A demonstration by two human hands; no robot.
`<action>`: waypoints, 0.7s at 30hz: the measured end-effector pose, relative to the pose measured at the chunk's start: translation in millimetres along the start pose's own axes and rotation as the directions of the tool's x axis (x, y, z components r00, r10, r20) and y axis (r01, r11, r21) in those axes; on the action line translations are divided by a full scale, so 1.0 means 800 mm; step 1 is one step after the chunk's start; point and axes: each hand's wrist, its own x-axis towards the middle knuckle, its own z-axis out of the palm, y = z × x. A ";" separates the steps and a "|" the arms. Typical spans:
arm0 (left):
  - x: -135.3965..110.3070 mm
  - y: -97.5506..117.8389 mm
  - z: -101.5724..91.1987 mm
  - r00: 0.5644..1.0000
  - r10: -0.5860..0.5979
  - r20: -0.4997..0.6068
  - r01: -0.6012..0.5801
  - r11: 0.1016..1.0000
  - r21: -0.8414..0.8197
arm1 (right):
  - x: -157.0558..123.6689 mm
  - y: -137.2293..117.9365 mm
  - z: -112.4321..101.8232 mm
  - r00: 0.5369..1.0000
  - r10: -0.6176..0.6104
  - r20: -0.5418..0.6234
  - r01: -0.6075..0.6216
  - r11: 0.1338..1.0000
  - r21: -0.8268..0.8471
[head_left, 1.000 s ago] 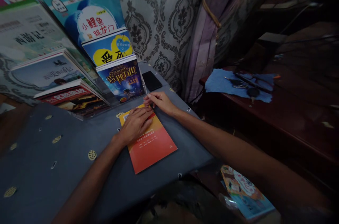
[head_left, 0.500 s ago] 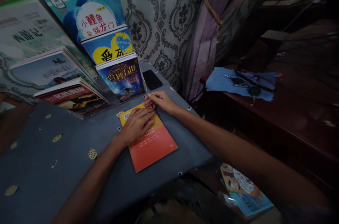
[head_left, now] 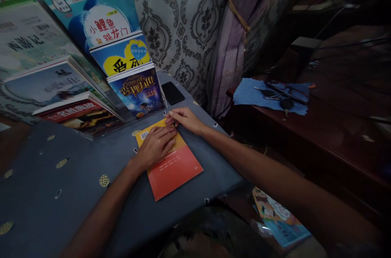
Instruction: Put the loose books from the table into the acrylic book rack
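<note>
A thin book with an orange-to-red cover (head_left: 175,172) lies on the grey tablecloth, a barcode at its top left corner. Flat across its upper half rests my left hand (head_left: 157,144), fingers stretched out side by side. At the book's upper right corner is my right hand (head_left: 185,120), its thumb and fingers closed together on the corner, which they partly cover. Just beyond, upright in a clear stand, is a dark blue book (head_left: 139,93) with gold lettering.
More books, such as a blue one (head_left: 100,9) and a red-topped one (head_left: 77,115), stand in tiers at left. A black phone (head_left: 172,92) lies behind the stand. Keys and a blue cloth (head_left: 249,94) are on the dark red table at right. Other books (head_left: 281,219) lie lower right.
The view has shifted slightly, so the scene sits a little further left. Both hands stay at the orange-red book in nearly the same pose.
</note>
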 end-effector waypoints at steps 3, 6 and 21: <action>0.001 0.001 -0.001 1.000 -0.013 0.022 0.013 1.000 -0.007 | 0.000 -0.002 0.000 1.000 0.022 0.003 -0.022 1.000 0.002; 0.001 0.002 -0.002 1.000 -0.007 0.018 0.007 1.000 -0.009 | -0.003 -0.006 0.001 1.000 0.022 -0.009 -0.022 0.999 0.027; 0.002 0.003 -0.004 1.000 -0.004 0.027 0.005 0.998 -0.055 | -0.009 -0.007 0.002 1.000 -0.004 0.004 0.004 1.000 -0.006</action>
